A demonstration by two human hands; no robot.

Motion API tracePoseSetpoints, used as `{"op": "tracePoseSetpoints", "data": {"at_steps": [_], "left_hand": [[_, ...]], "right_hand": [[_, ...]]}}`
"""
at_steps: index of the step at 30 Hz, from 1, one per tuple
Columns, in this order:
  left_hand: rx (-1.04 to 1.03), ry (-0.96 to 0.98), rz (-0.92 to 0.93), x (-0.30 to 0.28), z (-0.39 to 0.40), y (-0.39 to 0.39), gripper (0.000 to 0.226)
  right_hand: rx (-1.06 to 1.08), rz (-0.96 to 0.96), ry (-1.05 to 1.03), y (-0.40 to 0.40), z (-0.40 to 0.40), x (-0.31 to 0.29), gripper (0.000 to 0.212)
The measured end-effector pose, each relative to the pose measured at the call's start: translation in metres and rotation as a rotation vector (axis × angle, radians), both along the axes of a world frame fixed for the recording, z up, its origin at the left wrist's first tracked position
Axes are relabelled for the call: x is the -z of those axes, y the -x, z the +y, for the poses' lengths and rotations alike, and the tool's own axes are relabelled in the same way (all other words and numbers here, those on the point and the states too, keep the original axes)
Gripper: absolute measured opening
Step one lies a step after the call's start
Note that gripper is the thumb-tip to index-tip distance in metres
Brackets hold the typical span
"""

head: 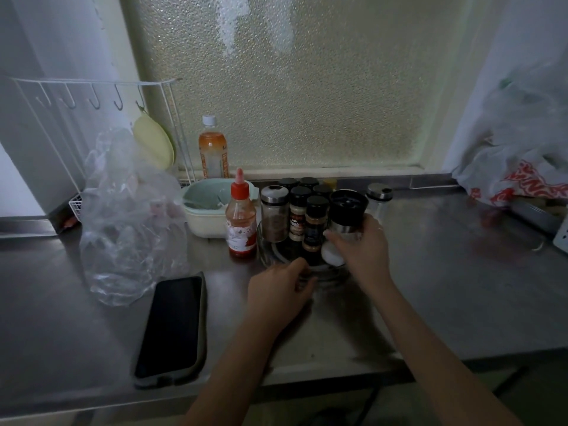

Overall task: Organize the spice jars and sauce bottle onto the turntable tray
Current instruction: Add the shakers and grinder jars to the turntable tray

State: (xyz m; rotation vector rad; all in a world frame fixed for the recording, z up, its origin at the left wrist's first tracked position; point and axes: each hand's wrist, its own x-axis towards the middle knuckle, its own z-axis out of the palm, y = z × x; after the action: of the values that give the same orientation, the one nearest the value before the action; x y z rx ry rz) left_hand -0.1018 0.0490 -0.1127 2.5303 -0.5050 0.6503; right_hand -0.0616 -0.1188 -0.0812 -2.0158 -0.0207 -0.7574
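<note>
On the steel desk (430, 272), near its middle: clear turntable tray (267, 256), carrying several spice jars. Front row on tray, left to right: steel-lidded jar (274, 216) with brown contents, black-capped jar (298, 215), second black-capped jar (315, 229). Behind them: more black-capped jars (299, 182), details too dim to read.

Right hand (359, 244): grip clamped on grinder (347, 210) with black top and clear body, white contents visible at its base. Grinder upright, at right side of tray; contact between base and tray not discernible.

Left hand (278, 290): fingers curled at near rim of tray, touching or just over it; grip state cannot be told, fingertips hidden in shadow.

Sauce bottle (241, 216), red cap and red contents: upright on desk, just beside left edge of tray, not on it.

Steel-lidded glass jar (379, 198): on desk behind right hand, off tray.

Elsewhere on desk: phone (172, 329) face up at left front; crumpled plastic bag (129, 216) at left; pale bowl (209, 207) behind sauce bottle; drink bottle (213, 149) at window ledge.
</note>
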Motion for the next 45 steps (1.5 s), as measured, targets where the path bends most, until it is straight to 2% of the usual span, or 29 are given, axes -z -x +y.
{"op": "tracePoseSetpoints", "data": {"at_steps": [3, 6, 10, 13, 16, 20, 26, 32, 35, 40, 45], "left_hand": [[-0.106, 0.078, 0.028, -0.001, 0.002, 0.000, 0.030], [-0.124, 0.110, 0.058, -0.002, 0.001, -0.001, 0.035], [0.066, 0.098, 0.097, -0.002, 0.000, 0.001, 0.022], [0.164, 0.036, 0.121, -0.004, -0.001, 0.004, 0.028], [0.078, 0.046, 0.073, -0.003, 0.000, 0.004, 0.036], [-0.048, 0.051, 0.000, -0.003, 0.000, 0.002, 0.021], [0.000, 0.014, -0.020, -0.001, -0.003, 0.001, 0.014], [-0.008, 0.009, -0.025, 0.000, -0.004, 0.000, 0.016], [-0.001, 0.008, -0.024, 0.000, -0.003, 0.000, 0.015], [0.012, 0.001, -0.026, -0.002, -0.003, 0.002, 0.014], [0.021, -0.009, -0.040, -0.003, -0.003, 0.003, 0.013]], "right_hand": [[-0.036, 0.022, -0.207, -0.005, -0.012, -0.008, 0.043], [0.057, 0.015, -0.334, -0.023, -0.032, -0.014, 0.044], [0.118, 0.099, -0.189, -0.052, -0.056, -0.011, 0.049], [0.113, 0.194, -0.174, -0.070, -0.061, -0.007, 0.060], [0.130, 0.255, -0.179, -0.086, -0.063, -0.004, 0.068], [0.208, 0.286, -0.161, -0.096, -0.065, 0.003, 0.065], [0.298, 0.152, -0.163, -0.076, -0.063, 0.009, 0.057], [0.322, -0.197, -0.383, -0.017, -0.047, -0.009, 0.046], [0.224, -0.262, -0.351, 0.004, -0.031, -0.016, 0.039], [0.025, -0.089, -0.192, 0.008, -0.005, -0.012, 0.046], [0.017, 0.014, -0.016, 0.003, 0.008, -0.001, 0.044]]}}
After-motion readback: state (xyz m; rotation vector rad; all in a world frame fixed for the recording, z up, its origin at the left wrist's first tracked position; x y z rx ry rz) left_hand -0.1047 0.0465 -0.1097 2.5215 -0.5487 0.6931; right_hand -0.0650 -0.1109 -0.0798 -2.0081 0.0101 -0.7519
